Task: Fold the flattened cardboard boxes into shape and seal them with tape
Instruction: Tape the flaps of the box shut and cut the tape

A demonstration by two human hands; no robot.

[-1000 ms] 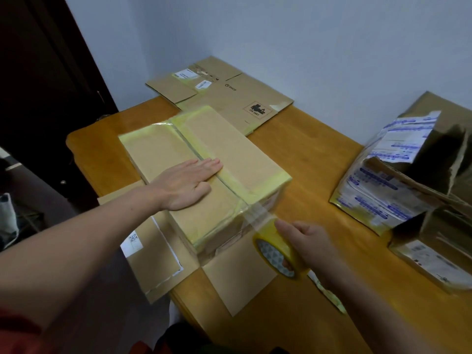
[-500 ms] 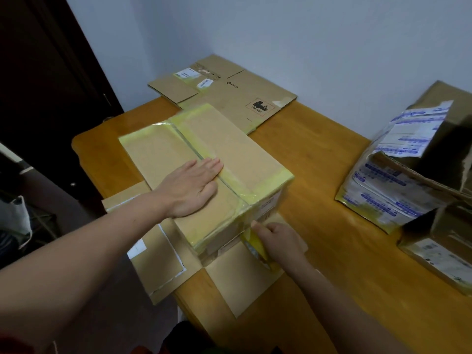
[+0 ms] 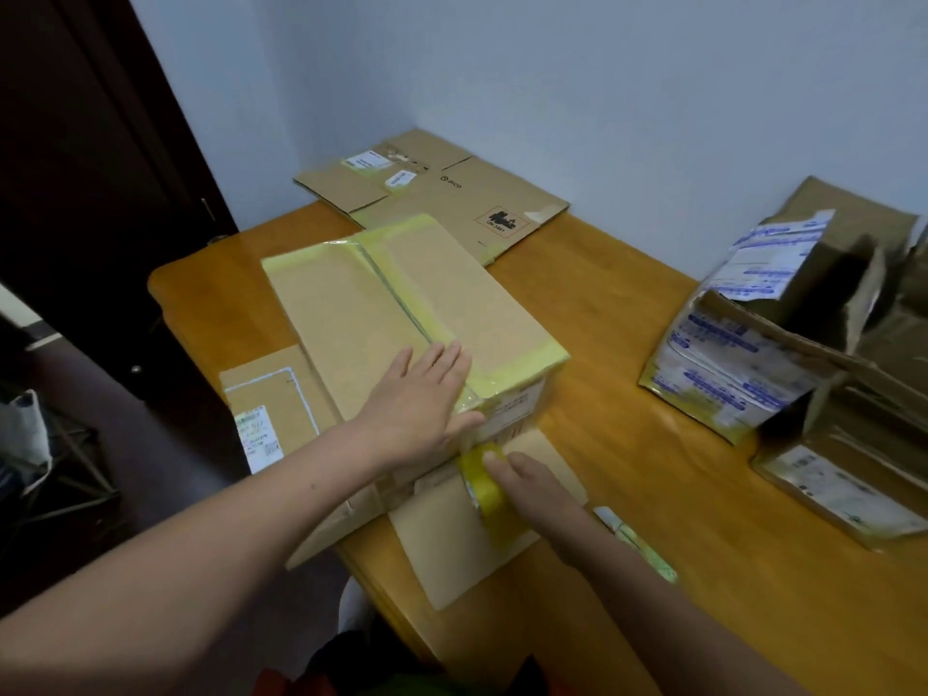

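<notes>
A folded cardboard box (image 3: 346, 313) stands on the wooden table (image 3: 627, 494), its top seam and edges covered in yellow tape. My left hand (image 3: 427, 399) lies flat with straight fingers on the near right corner of the box top, its thumb over the edge. My right hand (image 3: 532, 487) grips a yellow tape roll (image 3: 484, 487) pressed low against the near side of the box. The roll is partly hidden by my fingers. A loose box flap (image 3: 452, 540) lies flat on the table under the roll.
A flattened box (image 3: 452, 198) lies at the far end by the wall. Another flat piece (image 3: 271, 404) with a label juts out left of the box. Torn, opened boxes (image 3: 783, 334) stand at the right. A tape scrap (image 3: 638, 542) lies near my right forearm.
My right hand brought the tape roll in from the right, down against the box's near side. My left hand slid along the top toward the near right corner.
</notes>
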